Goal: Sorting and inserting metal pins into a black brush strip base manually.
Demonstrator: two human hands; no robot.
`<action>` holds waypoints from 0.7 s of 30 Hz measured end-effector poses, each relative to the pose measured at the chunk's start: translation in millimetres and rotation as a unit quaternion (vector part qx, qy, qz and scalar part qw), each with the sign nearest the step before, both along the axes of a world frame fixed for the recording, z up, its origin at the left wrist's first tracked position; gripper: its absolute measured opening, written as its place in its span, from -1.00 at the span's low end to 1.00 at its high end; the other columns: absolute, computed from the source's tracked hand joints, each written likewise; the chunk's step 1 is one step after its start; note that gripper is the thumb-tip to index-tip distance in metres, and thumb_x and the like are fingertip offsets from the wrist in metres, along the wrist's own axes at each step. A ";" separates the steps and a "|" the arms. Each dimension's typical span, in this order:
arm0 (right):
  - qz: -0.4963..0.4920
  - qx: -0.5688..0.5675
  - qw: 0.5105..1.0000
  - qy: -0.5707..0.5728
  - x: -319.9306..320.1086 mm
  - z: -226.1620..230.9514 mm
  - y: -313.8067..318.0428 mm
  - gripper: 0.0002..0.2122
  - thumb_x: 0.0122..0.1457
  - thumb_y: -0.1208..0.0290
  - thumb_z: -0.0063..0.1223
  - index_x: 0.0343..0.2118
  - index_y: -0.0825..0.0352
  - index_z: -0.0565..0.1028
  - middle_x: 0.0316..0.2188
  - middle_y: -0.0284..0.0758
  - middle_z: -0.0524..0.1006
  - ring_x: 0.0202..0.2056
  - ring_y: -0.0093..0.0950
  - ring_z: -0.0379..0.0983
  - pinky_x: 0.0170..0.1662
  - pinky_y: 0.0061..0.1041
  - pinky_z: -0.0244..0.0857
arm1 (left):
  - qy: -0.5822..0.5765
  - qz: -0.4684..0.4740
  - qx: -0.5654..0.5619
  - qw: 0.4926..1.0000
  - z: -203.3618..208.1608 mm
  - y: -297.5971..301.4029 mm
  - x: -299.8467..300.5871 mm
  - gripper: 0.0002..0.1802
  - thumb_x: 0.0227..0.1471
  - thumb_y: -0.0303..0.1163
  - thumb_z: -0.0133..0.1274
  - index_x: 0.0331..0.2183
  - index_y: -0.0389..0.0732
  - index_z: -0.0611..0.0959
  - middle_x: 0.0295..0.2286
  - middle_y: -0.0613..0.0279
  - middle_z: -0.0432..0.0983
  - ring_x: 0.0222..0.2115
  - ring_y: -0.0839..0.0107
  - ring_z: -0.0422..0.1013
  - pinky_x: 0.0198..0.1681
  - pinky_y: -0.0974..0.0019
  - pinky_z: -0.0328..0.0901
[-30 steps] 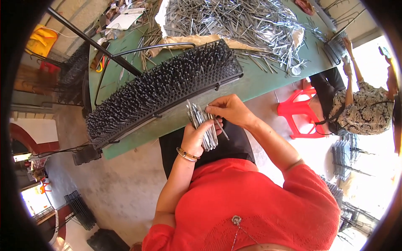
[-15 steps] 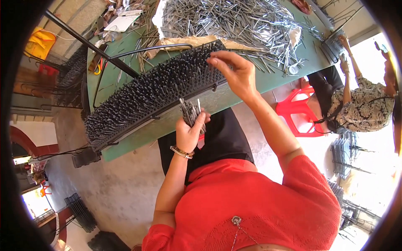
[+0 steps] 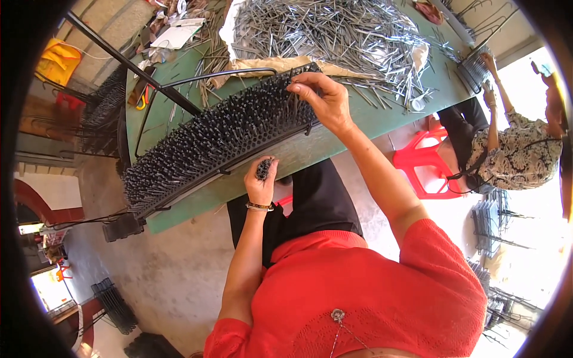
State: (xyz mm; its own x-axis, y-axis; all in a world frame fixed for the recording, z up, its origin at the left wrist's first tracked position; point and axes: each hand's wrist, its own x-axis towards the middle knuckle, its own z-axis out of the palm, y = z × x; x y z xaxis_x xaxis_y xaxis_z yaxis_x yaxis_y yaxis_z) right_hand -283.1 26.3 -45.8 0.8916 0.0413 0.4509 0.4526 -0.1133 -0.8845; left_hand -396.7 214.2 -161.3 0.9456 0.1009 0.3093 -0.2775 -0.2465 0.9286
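A long black rack (image 3: 221,134), packed with rows of upright dark metal pins, lies slantwise along the table's near edge. My left hand (image 3: 259,188) is just below the rack's front side, closed around a bundle of thin metal rods (image 3: 264,169) whose ends point toward me. At the rack's right end, my right hand (image 3: 332,106) has thumb and forefinger pinched together over the pins. What sits between those fingertips is too small to make out. Fewer pins show near the front at that end, where bare holes are visible.
Loose metal rods (image 3: 334,36) form a big heap on paper across the green table (image 3: 316,143). A black metal frame (image 3: 128,62) rises behind the rack. Orange-handled scissors (image 3: 142,101) lie at left. Beyond a red stool (image 3: 421,161), another person (image 3: 513,149) works at the right.
My left hand has turned, so the bundle now points its ends at me, and has shifted slightly left. My right hand has moved a little left over the rack's end.
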 end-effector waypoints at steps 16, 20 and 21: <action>0.056 0.094 0.993 0.053 5.5 -8.4 -0.2 -0.86 0.17 0.52 0.02 -0.22 0.43 0.46 -0.40 -0.32 0.56 -0.44 -0.65 0.44 -0.33 -0.67 0.37 | 0.435 -0.216 -0.396 0.779 77.8 -15.0 -34.9 -0.73 0.05 -0.37 0.07 -0.19 -0.27 0.48 -0.47 0.29 0.45 -0.57 0.60 0.33 -0.53 0.49 0.29; 0.023 0.096 0.994 0.048 2.8 -10.5 0.0 -0.85 0.17 0.53 0.02 -0.22 0.44 0.46 -0.40 -0.29 0.55 -0.43 -0.63 0.45 -0.32 -0.66 0.39 | 0.449 -0.233 -0.398 0.765 77.3 -16.2 -37.4 -0.70 0.04 -0.42 0.05 -0.14 -0.25 0.47 -0.42 0.28 0.45 -0.50 0.56 0.36 -0.48 0.45 0.33; 0.018 0.086 0.995 0.046 1.8 -10.4 -0.8 -0.85 0.17 0.53 0.02 -0.22 0.45 0.46 -0.40 -0.29 0.55 -0.42 -0.62 0.46 -0.32 -0.66 0.39 | 0.449 -0.234 -0.398 0.765 76.8 -15.7 -37.7 -0.70 0.04 -0.42 0.05 -0.14 -0.25 0.47 -0.42 0.28 0.45 -0.50 0.56 0.36 -0.48 0.45 0.33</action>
